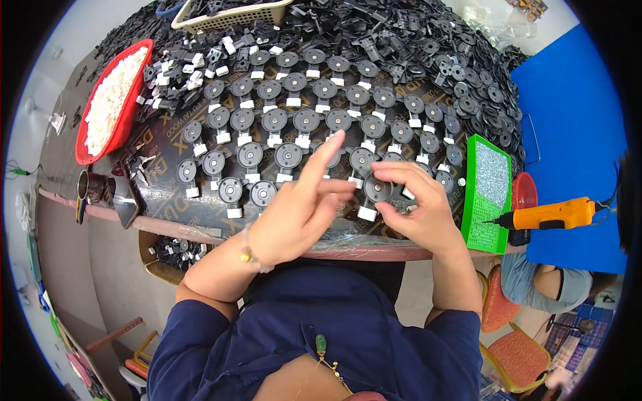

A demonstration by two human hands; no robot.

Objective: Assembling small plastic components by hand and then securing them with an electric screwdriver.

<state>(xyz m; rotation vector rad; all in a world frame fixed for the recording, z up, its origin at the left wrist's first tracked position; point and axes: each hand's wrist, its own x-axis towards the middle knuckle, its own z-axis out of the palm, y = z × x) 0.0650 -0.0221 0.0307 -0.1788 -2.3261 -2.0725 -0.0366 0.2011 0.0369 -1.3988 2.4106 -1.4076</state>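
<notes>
Worktop (175, 195): dark, patterned, lined with rows of discs (305, 120), most with white tabs pointing toward the body.
Left hand (291, 217): raised over the front rows; index finger stretched forward, other fingers loosely bent toward the right; nothing visible in the grasp.
Right hand (431, 208): curved in a C around the right side of the near disc, with thumb and fingers parted by roughly its width; cannot tell whether pinching or merely touching.
Near disc (378, 192): at the front of the rows, between both hands, just above a white tab (366, 214).
Heap (401, 40): loose black parts, piled along the far side and down the right.
Beige basket (231, 19): at the far side, holding black parts.
Red basket (131, 100): at the left, full of white bits (110, 100).
Green tray (488, 230): right of the rows, with small grey pieces (493, 175) in the far part.
Driver (555, 215): orange, with its tip over the tray.
Box (160, 266): below the worktop's front edge, holding black and white parts.
</notes>
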